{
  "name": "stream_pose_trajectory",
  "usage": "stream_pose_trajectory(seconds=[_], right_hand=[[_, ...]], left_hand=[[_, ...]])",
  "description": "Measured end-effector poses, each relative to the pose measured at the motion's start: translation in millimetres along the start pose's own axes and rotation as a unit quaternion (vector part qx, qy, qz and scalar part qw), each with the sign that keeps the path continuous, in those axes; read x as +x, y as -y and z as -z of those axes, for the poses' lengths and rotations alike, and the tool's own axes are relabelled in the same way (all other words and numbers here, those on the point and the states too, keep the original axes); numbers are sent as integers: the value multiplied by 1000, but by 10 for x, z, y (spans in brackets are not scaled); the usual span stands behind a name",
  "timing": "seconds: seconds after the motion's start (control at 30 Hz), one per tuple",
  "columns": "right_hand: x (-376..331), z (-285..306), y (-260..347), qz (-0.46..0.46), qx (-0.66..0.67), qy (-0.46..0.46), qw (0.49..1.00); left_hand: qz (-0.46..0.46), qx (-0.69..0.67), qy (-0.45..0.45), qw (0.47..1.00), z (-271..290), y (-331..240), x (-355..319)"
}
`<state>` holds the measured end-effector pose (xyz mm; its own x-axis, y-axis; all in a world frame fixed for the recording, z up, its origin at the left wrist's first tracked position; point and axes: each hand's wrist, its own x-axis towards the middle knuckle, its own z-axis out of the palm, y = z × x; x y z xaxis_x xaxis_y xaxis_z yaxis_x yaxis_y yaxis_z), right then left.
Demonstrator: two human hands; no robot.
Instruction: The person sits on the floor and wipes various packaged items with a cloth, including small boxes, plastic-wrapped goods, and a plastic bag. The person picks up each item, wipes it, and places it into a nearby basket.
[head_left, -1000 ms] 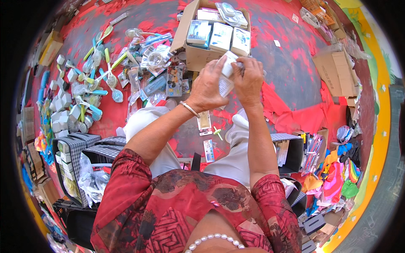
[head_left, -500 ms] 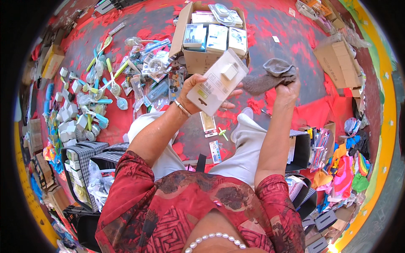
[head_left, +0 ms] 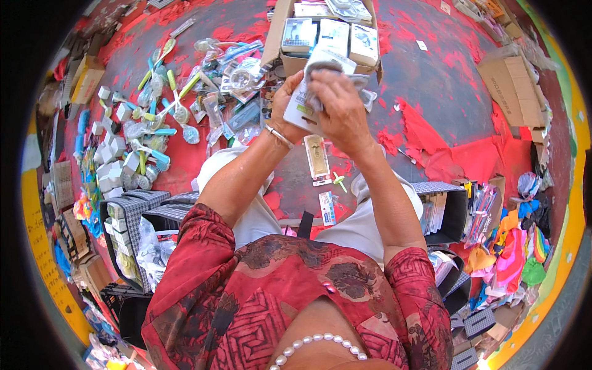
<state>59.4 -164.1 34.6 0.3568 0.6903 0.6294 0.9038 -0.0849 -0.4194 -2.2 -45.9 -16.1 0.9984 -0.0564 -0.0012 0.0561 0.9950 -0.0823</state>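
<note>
My left hand [head_left: 287, 110] is closed on the edge of a white blister-card package [head_left: 300, 116], held up in front of the open carton. Over the card's face, my right hand [head_left: 340, 110] presses a grey cloth [head_left: 327, 66]. Most of the cloth and the middle of the card are hidden by the right hand's fingers. On the floor between my legs lie a flat pack with a tan item [head_left: 317, 159], a small green plastic piece [head_left: 339, 180] and a small white-and-blue card pack [head_left: 327, 208].
The cardboard carton [head_left: 299, 65] ahead holds several boxed packs. Brushes and plastic-wrapped goods [head_left: 179, 111] are heaped at the left, near white blocks [head_left: 114, 172]. Checked bins [head_left: 132, 209] stand beside me. Colourful cloth goods [head_left: 509, 246] and a brown carton [head_left: 510, 89] are at the right.
My right hand has brought the grey cloth leftward onto the package. The package is now more upright, partly covered by that hand. The whole view has shifted slightly.
</note>
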Motion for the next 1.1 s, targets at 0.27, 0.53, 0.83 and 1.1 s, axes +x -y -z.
stream_pose_trajectory(seconds=[0.27,0.53,0.83,1.1], right_hand=[[-214,470,166,-263,372,201,867],[-101,831,-512,-367,502,-337,707],[-102,185,-164,-81,-76,-36,993],[-123,691,-115,-348,261,-67,898]], left_hand=[[-33,142,2,989,-290,-88,-21],[-3,125,38,991,-269,25,-37],[28,119,-40,992,18,-37,-84],[-7,271,-11,963,-340,-25,-30]])
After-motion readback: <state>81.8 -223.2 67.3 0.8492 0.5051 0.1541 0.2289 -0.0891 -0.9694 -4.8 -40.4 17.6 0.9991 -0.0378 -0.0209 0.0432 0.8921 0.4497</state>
